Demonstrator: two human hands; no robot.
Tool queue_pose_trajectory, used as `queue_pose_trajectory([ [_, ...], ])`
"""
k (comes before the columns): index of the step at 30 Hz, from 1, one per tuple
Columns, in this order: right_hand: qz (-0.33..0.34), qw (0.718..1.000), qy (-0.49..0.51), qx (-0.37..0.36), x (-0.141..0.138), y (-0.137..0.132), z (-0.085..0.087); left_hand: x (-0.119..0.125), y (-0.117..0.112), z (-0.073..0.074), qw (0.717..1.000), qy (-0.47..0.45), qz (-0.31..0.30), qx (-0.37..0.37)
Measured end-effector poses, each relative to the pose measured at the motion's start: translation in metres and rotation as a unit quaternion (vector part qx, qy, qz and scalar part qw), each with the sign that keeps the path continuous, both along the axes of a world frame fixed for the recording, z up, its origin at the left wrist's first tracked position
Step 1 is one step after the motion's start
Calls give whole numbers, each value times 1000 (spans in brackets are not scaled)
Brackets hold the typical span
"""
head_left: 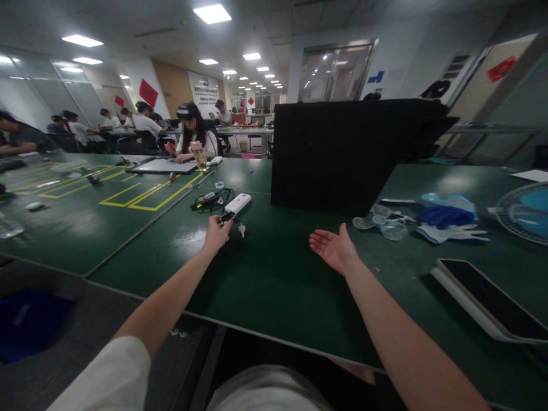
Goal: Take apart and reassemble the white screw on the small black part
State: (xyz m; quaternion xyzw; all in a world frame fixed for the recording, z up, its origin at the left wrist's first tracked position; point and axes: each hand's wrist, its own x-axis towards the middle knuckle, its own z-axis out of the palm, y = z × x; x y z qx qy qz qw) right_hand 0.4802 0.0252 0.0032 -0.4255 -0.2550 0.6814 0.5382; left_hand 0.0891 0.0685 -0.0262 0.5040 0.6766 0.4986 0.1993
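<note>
My left hand pinches a small black fob, and a silver key hangs beside it over the green table. Just behind that hand lies a white rectangular device, with coiled black cables to its left. My right hand is held out over the table, palm turned up and fingers stretched, with nothing in it. Clear goggles or cups lie to the right of that hand.
A large black box-like panel stands behind my hands. Blue gloves, white gloves, a dark-screened device and a round basket sit on the right. Across the table, a person works near a pink bottle.
</note>
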Motion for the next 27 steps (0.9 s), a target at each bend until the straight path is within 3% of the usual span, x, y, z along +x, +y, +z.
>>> queue_pose_trajectory([
  [6,-31,999,20,-2,-3,-3,3,88,4,7,987,94,-125,-28],
  [11,-114,993,30,22,-1,-1,-2,164,-25,10,930,230,-282,-49],
  [16,-140,990,13,28,5,6,-8,214,-58,11,886,283,-367,-1],
  [19,-138,990,-22,23,6,9,-8,227,-68,12,877,282,-389,8],
  [22,-148,988,-48,21,3,9,-7,222,-70,19,879,249,-405,33],
  [25,-155,973,-162,62,-2,1,-4,194,-66,33,887,193,-409,96],
  [27,-120,927,-323,147,-9,-9,1,164,-63,41,918,142,-358,91],
])
